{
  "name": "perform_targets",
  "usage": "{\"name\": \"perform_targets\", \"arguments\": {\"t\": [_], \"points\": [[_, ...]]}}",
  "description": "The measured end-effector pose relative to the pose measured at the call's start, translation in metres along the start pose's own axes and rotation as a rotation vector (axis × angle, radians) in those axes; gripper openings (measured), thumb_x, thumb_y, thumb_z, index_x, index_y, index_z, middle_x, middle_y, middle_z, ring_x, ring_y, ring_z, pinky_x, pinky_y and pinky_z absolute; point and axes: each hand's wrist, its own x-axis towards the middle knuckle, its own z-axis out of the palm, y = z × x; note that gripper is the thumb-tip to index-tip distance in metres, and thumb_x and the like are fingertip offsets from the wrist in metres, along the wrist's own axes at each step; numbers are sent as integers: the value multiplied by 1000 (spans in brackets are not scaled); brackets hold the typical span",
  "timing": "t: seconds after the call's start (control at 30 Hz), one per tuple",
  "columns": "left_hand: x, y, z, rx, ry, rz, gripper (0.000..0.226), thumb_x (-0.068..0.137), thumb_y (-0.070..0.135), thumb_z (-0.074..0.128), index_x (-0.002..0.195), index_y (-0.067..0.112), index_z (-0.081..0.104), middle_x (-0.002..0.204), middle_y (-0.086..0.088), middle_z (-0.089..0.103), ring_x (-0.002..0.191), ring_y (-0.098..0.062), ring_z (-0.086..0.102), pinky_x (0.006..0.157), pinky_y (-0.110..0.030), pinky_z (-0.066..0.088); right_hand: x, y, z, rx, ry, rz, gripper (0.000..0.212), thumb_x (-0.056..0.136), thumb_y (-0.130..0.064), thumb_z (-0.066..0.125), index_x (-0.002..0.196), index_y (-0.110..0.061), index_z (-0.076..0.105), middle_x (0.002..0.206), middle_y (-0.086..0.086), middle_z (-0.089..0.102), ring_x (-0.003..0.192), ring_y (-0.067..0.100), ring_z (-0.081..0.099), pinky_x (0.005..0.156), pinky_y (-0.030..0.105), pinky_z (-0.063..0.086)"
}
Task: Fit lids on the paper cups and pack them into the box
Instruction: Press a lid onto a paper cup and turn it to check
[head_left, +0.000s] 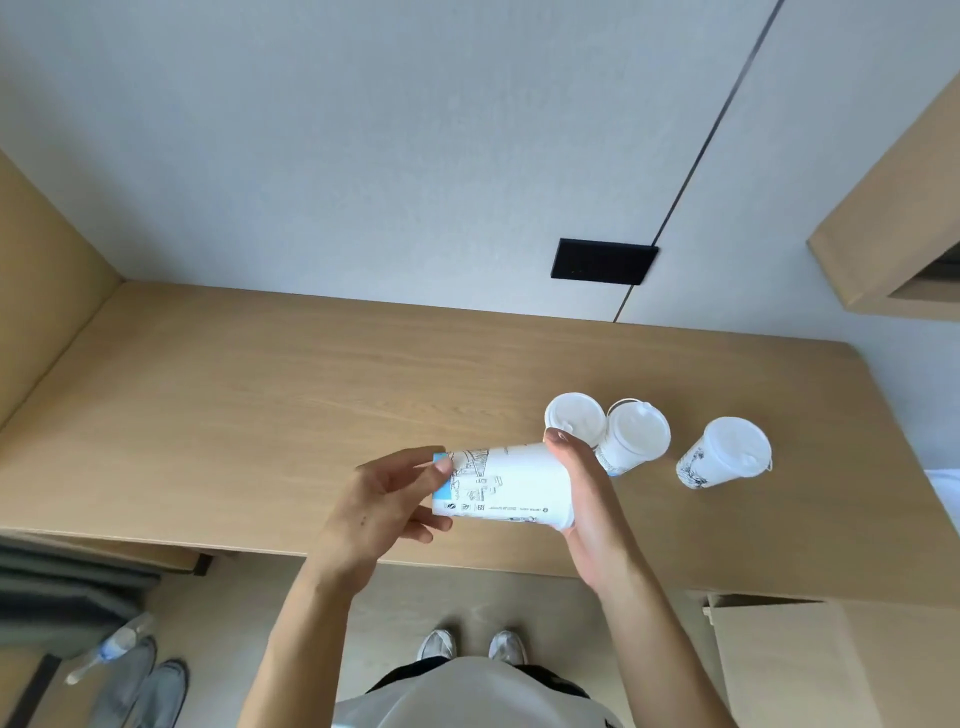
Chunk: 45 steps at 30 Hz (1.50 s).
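Note:
I hold a white paper cup (511, 486) with black line drawings on its side above the wooden desk (260, 405). My left hand (384, 506) grips its base end, which has a blue band. My right hand (584, 499) covers its mouth end; whether a lid is under the palm is hidden. Three lidded paper cups stand on the desk to the right: one (574, 417) just behind my right hand, one (635, 435) touching it, and one (727, 453) further right and apart.
A cardboard box (789, 670) stands on the floor at the lower right, under the desk's front edge. A black wall plate (602, 261) is behind the desk. On the floor at the left lie a plastic bottle (111, 647) and a pair of shoes (143, 686).

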Motion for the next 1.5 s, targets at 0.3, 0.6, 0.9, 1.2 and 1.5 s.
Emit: {"name": "perform_targets", "arguments": {"t": [0.3, 0.6, 0.9, 1.2, 1.5], "points": [[-3, -5, 1, 8, 1, 47, 37, 89, 31, 76, 125, 25, 71, 116, 4, 79, 83, -32, 79, 71, -37, 61, -12, -9, -2, 12, -8, -23, 64, 61, -71, 74, 119, -43, 70, 138, -15, 65, 141, 11, 51, 121, 58, 35], [-10, -6, 6, -38, 11, 68, 50, 79, 36, 78, 127, 25, 70, 119, 1, 78, 90, -30, 79, 73, -35, 64, -15, -9, -6, 30, 11, -19, 66, 55, -65, 75, 116, -39, 73, 122, -20, 70, 133, 8, 56, 120, 54, 38], [-11, -8, 13, -77, 11, 55, 56, 77, 37, 78, 131, 24, 67, 116, -1, 79, 84, -38, 79, 65, -32, 64, -22, -18, -11, -7, -13, -32, 42, 79, -54, 70, 120, -45, 68, 107, -38, 70, 120, -13, 52, 94, 36, 40], [-12, -4, 29, -84, 2, 49, 49, 80, 34, 75, 127, 22, 68, 107, -4, 81, 83, -39, 79, 66, -33, 65, -23, -23, -28, -36, -14, -60, 59, 64, -63, 72, 120, -44, 70, 127, -16, 72, 129, 8, 61, 116, 52, 43], [-15, -3, 54, -74, 49, 74, 36, 91, 28, 71, 127, 22, 69, 107, -5, 81, 84, -37, 79, 66, -33, 65, -22, -28, -52, -13, -40, -75, 56, 67, -58, 75, 119, -37, 73, 124, -15, 73, 135, 13, 58, 124, 57, 33]]}}
